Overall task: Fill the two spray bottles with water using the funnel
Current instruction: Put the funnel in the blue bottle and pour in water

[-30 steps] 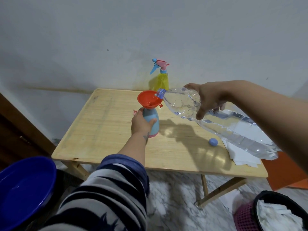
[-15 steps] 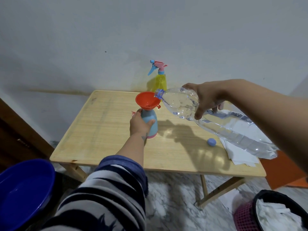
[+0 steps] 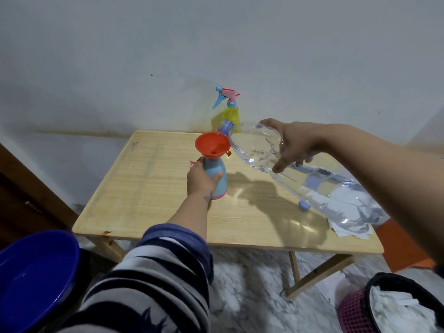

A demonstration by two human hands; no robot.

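Note:
A light blue spray bottle (image 3: 219,179) with a pink base stands on the wooden table (image 3: 149,188), its top off. An orange funnel (image 3: 212,146) sits in its neck. My left hand (image 3: 199,180) grips the blue bottle's body. My right hand (image 3: 292,144) holds a large clear water bottle (image 3: 312,183) tilted down to the left, its mouth over the funnel's rim. A thin stream of water runs into the funnel. A yellow spray bottle (image 3: 231,115) with a pink and blue trigger head stands at the table's far edge by the wall.
A small blue cap (image 3: 304,205) lies on the table near white paper sheets (image 3: 346,230) at its right edge. A blue basin (image 3: 31,280) sits at lower left. A pink basket with a dark bin (image 3: 396,306) stands on the marble floor at lower right.
The water bottle's rear has lifted a little and its mouth has come over the funnel's rim; water now runs into the funnel. My left hand keeps its grip on the blue bottle.

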